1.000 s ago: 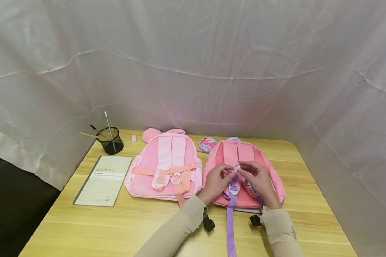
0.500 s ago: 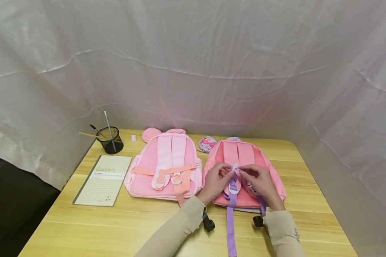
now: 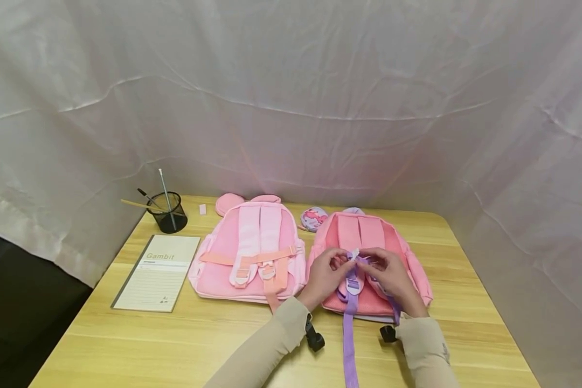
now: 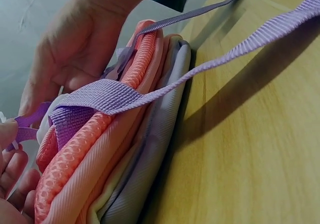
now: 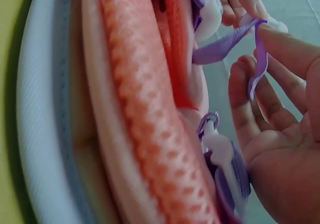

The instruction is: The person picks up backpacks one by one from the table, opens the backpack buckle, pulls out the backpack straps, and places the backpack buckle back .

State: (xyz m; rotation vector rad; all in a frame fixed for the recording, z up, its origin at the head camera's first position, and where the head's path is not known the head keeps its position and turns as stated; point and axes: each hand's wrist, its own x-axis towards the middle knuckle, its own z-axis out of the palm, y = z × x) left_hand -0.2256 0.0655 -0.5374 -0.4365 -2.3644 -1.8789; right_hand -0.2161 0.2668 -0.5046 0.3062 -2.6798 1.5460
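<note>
In the head view a coral-pink backpack [image 3: 383, 231] lies with its shoulder straps facing up. My left hand [image 3: 324, 276] pinches a small white plastic buckle [image 3: 354, 253] above it. Purple webbing runs through or against this buckle; exactly how is hidden by fingers. My right hand [image 3: 393, 276] pinches that thin purple strap [image 5: 225, 47], whose short end hangs below the thumb in the right wrist view. A white adjuster [image 3: 353, 285] sits on the left shoulder strap. From it a long purple strap [image 3: 350, 339] trails toward the table's front edge.
Left of the hands lies a light-pink backpack [image 3: 228, 231] with orange straps. A notebook [image 3: 155, 275], a black mesh pen holder [image 3: 168, 215] and a pink eraser [image 3: 202, 209] are farther left. A round pouch [image 3: 313, 219] lies behind, near the grey curtain [image 3: 291, 108].
The white buckle has tilted between my fingers, and purple webbing now shows beside it. My right hand has shifted slightly rightward and down; my left hand has hardly moved.
</note>
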